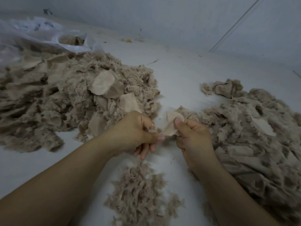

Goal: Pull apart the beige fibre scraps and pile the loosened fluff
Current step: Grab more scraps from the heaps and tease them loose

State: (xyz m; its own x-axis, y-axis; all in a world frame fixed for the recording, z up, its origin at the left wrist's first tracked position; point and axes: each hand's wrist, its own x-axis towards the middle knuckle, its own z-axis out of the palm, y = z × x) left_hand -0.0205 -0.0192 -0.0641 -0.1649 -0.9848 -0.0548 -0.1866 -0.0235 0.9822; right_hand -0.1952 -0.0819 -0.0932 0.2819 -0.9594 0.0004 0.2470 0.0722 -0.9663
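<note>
Fluff pile (140,191) nearest, pale floor (179,75), grey wall (162,17).

The scrap (171,126) pinched between both hands is matt beige woven cloth with a fine ribbed weave. The piles (78,98) are fuzzy, frayed fibre mixed with smoother cloth patches. The floor (187,75) looks smooth, pale and matt. The bag (32,35) is thin, glossy, translucent plastic.

Bare pale floor (175,75) ran open between big beige fibre-scrap heap (65,95) (left) and beige fluff mound (252,136) right; small loosened fluff pile (138,193) blocked near centre.
</note>
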